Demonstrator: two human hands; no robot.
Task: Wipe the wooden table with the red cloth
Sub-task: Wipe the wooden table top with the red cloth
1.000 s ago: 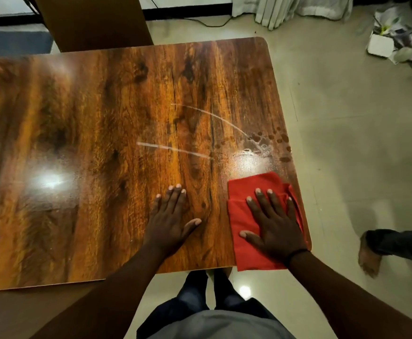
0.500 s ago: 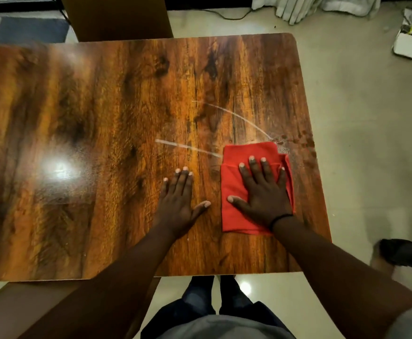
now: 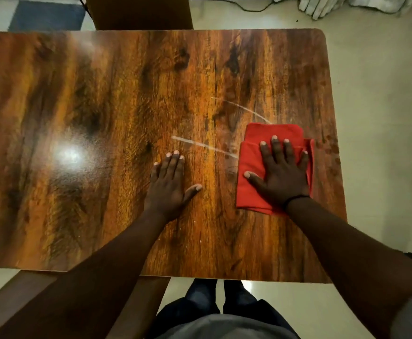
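A glossy wooden table [image 3: 102, 167] fills most of the view, its surface a warm brown grain with dark knots and streaks and a bright glare of reflected light on its left half. Its far right corner is rounded.

The left hand [image 3: 168, 189] lies palm down on the bare table, a little right of the table's middle and toward its near edge. The fingers are straight and held close together, pointing away from the person, while the thumb is spread out to the right. It holds nothing. The bare forearm runs back from it over the table's near edge.

Just beyond the left hand's fingertips a pale, thin wet streak [image 3: 200, 145] crosses the table at a slant, and a second, curved streak [image 3: 244, 107] arcs farther out, ending at the cloth's far edge.

The red cloth [image 3: 251, 192] lies flat on the table near its right edge, folded into a soft rectangle with layered edges showing at its far right corner. The right hand [image 3: 281, 177] presses down on top of it, palm flat, fingers straight and slightly fanned, thumb stretched out to the left. A thin dark band [image 3: 295, 198] circles the wrist. The forearm reaches back diagonally over the table's near right corner.

Between the cloth and the table's right edge, small dark droplet marks [image 3: 330, 152] dot the wood.

Beyond the table's far edge stands a brown chair back [image 3: 139, 13], with a blue mat [image 3: 45, 17] on the pale tiled floor [image 3: 383, 143] to its left and white curtain folds [image 3: 347, 4] to its right.
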